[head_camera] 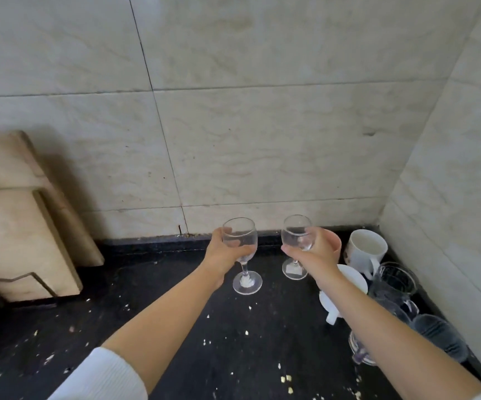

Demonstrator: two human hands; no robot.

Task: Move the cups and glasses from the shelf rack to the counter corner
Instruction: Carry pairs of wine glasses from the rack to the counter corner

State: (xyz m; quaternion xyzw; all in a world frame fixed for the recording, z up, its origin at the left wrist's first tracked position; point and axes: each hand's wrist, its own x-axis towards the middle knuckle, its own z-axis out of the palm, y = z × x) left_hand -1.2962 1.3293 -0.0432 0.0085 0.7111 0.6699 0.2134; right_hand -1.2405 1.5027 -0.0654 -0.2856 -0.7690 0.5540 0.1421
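My left hand [224, 255] grips the bowl of a clear wine glass [240, 238], whose foot hangs just above or on the black counter [176, 327]. My right hand [314, 255] holds a second clear wine glass [296, 232] by its bowl, upright, its foot close to the counter. Behind my right hand stands a pink cup [334, 241], mostly hidden. Toward the corner sit a white mug [366, 249], another white mug [346, 287] beside my right forearm, a clear glass jug [395, 284], a dark ribbed glass [438, 336] and a clear glass [360, 350] partly behind my arm.
Two wooden cutting boards [23, 220] lean against the tiled wall at the left in a metal holder. Tiled walls meet at the right in a corner. Pale crumbs are scattered over the counter.
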